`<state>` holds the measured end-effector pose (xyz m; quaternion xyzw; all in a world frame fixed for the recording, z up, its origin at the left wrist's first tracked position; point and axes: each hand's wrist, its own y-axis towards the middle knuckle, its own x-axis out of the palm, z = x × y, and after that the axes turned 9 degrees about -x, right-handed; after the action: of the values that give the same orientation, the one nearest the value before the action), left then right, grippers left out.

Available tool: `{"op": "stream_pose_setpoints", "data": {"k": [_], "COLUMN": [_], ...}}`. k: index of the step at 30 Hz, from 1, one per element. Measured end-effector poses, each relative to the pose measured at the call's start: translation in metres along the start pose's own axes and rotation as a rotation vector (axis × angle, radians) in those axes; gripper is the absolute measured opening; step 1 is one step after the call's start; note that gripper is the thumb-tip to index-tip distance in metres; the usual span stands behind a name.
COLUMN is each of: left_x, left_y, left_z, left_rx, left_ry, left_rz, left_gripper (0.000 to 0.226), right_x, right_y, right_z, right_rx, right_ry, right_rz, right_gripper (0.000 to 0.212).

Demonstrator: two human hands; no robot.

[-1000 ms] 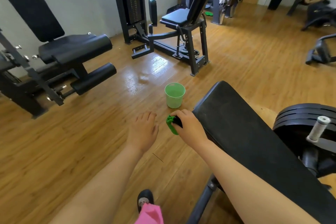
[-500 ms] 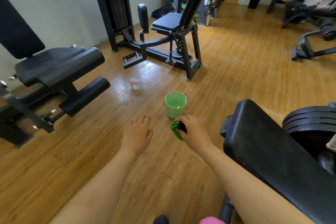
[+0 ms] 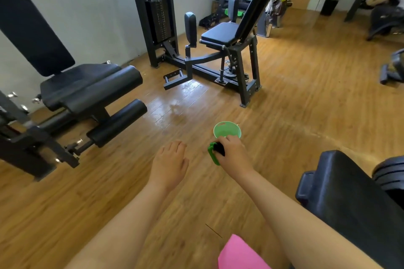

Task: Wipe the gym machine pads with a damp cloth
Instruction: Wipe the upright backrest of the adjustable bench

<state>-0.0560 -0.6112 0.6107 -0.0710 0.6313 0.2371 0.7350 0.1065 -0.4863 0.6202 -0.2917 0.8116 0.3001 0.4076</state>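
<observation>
My right hand grips a bunched green cloth just in front of a small green bucket that stands on the wooden floor. My left hand hangs beside it with relaxed fingers and holds nothing. A black bench pad lies at the lower right, apart from the cloth hand. On the left stands a leg machine with a black seat pad, a backrest and two roller pads.
A weight-stack machine with a black seat stands ahead in the middle. Black weight plates sit at the right edge. A person sits on equipment at the far right. Wet patches shine on the floor.
The view has pulled back from the bench pad, which now lies further right. My right hand with the cloth has moved forward to the bucket's near rim. My left hand keeps alongside.
</observation>
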Motion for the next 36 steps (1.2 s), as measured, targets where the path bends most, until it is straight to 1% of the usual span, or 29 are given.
{"op": "stream_pose_setpoints", "data": {"k": [2, 5, 12, 14, 17, 22, 26, 30, 32, 34, 36], "left_x": [0.003, 0.013, 0.027, 0.031, 0.040, 0.059, 0.077, 0.094, 0.099, 0.098, 0.092], "left_y": [0.022, 0.064, 0.187, 0.219, 0.257, 0.308, 0.368, 0.437, 0.473, 0.513, 0.554], "left_z": [0.003, 0.009, 0.030, 0.041, 0.060, 0.073, 0.057, 0.030, 0.010, -0.016, -0.045], "left_rx": [0.011, 0.024, 0.070, 0.070, 0.101, 0.142, 0.198, 0.246, 0.285, 0.331, 0.344], "left_ry": [0.009, 0.008, 0.011, 0.011, -0.023, -0.051, -0.062, -0.088, -0.104, -0.113, -0.119], "left_rz": [-0.010, -0.033, -0.037, -0.034, -0.065, -0.083, -0.120, -0.165, -0.184, -0.185, -0.184], "left_gripper": [0.036, 0.033, 0.032, 0.036, 0.043, 0.041, 0.041, 0.046, 0.046, 0.040, 0.038], "right_x": [0.001, 0.005, -0.001, -0.007, -0.018, -0.019, -0.011, 0.000, 0.010, 0.023, 0.034], "right_y": [0.020, 0.055, 0.149, 0.175, 0.205, 0.242, 0.282, 0.339, 0.377, 0.419, 0.460], "right_z": [0.012, 0.038, 0.108, 0.129, 0.154, 0.188, 0.207, 0.216, 0.215, 0.207, 0.192], "right_rx": [0.005, 0.028, 0.047, 0.055, 0.085, 0.100, 0.163, 0.187, 0.226, 0.270, 0.296], "right_ry": [0.025, 0.020, 0.085, 0.100, 0.100, 0.110, 0.097, 0.085, 0.102, 0.125, 0.169], "right_rz": [0.006, 0.001, 0.037, 0.049, 0.077, 0.057, 0.069, 0.096, 0.144, 0.201, 0.227], "right_gripper": [0.021, 0.022, 0.022, 0.022, 0.025, 0.023, 0.023, 0.021, 0.020, 0.019, 0.019]}}
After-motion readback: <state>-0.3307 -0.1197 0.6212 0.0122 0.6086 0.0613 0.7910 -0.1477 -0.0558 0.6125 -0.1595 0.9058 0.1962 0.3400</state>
